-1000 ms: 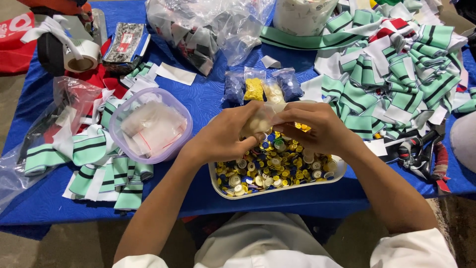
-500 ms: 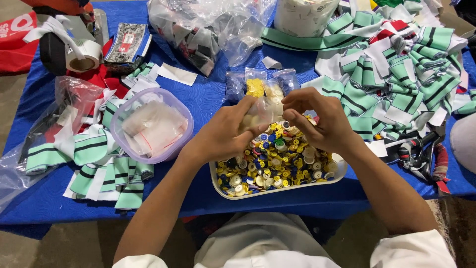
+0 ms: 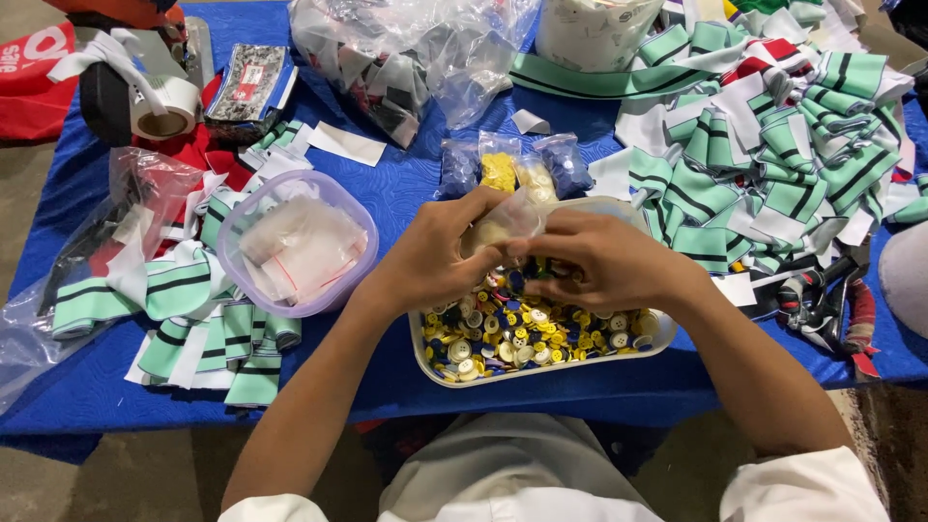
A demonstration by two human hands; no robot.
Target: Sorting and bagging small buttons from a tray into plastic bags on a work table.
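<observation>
We had a small clear plastic bag point(image 3: 503, 220) pinched between both hands, right over the white tray of buttons point(image 3: 541, 333). Our left hand point(image 3: 440, 256) was clamped on its left side, and our right hand point(image 3: 594, 263) gripped the other edge, fingers closed. Little bags of buttons point(image 3: 512, 164) sat just behind on the blue bench point(image 3: 406, 188), with a clear tub point(image 3: 295, 242) to the left.

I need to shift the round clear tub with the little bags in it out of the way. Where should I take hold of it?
Take the round clear tub by its rim, on the near left edge, coming from above. It stands upright and open, the rim is bare all round, and green striped fabric pieces crowd its base, so a low side grip is blocked.
</observation>
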